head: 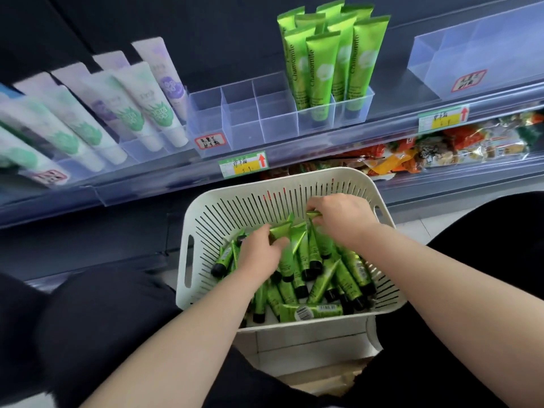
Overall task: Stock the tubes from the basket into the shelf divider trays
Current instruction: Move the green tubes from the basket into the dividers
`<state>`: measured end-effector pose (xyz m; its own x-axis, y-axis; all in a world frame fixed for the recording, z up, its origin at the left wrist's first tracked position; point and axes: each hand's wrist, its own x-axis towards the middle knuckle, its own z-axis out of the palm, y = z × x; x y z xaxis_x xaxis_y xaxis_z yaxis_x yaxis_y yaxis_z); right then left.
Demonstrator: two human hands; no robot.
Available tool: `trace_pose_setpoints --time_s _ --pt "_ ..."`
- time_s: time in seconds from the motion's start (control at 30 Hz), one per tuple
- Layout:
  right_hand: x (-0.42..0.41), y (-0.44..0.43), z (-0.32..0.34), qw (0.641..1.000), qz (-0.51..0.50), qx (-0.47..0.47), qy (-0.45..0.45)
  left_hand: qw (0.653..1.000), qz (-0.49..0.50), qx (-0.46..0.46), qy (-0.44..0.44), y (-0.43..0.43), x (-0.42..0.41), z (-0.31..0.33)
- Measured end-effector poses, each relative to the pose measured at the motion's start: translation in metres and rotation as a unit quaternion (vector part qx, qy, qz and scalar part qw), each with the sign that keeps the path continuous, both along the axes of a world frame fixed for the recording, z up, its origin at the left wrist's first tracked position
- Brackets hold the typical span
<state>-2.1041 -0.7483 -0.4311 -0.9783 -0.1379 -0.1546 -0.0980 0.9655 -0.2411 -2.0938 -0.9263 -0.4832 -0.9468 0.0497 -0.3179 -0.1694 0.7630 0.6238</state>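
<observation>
Head view: looks down on a white slotted basket [229, 198] set between the person's dark-clad knees [103, 304], close in front of a shop shelf.
Green tubes [347, 278]: a loose heap with black caps fills the basket floor, lying crossed at all angles; one near the front wall shows a barcode.
Left hand [259, 251]: reaches into the left half of the heap, fingers curled over and around several green tubes, with a flat crimped end sticking out past the fingertips.
Right hand [338, 216]: deeper in the basket by the far wall, fingers bent and pinching the crimped end of a tube; other tubes lean against its underside.
Divider tray [276, 125]: clear plastic, on the shelf above and behind the basket; its left and middle compartments hold nothing.
Chamomile tubes [318, 69]: tall green ones standing cap-down and upright in the tray's right-hand compartments, packed in rows.
White tubes [141, 107]: with green or purple prints, leaning in clear holders to the left of the tray.
Second clear tray [441, 63]: further right on the same shelf, with a red-edged label on its front.
Price tags [243, 164]: green and yellow with red arrows, clipped to the shelf's front rail.
Snack packets [412, 154]: orange and red, lying on the lower shelf behind the basket.
White box [294, 343]: directly beneath the basket, carrying it.
</observation>
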Motion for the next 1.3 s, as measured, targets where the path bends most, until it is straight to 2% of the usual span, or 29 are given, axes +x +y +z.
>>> trace_pose_setpoints --time_s 0.2,0.33,0.47,0.67,0.93,1.3 --pt "0.001 0.004 0.043 0.996 -0.014 -0.019 0.082 0.988 0.039 0.042 0.142 -0.014 -0.005 0.058" --pt "0.006 0.003 0.079 0.989 -0.005 -0.033 0.142 0.976 0.041 0.052 0.206 -0.011 -0.011 0.1" --pt "0.001 0.003 0.117 0.978 0.003 -0.04 0.204 0.954 0.031 0.086 0.284 -0.004 -0.028 0.148" --pt "-0.023 0.007 0.168 0.955 -0.012 -0.081 0.287 0.915 0.067 0.143 0.371 0.005 -0.072 0.211" --pt "-0.064 0.018 0.195 0.952 -0.002 -0.092 0.292 0.915 0.058 0.127 0.377 0.023 -0.157 0.237" --pt "-0.102 0.024 0.194 0.962 0.024 -0.084 0.26 0.964 -0.004 0.04 0.261 0.035 -0.23 0.212"
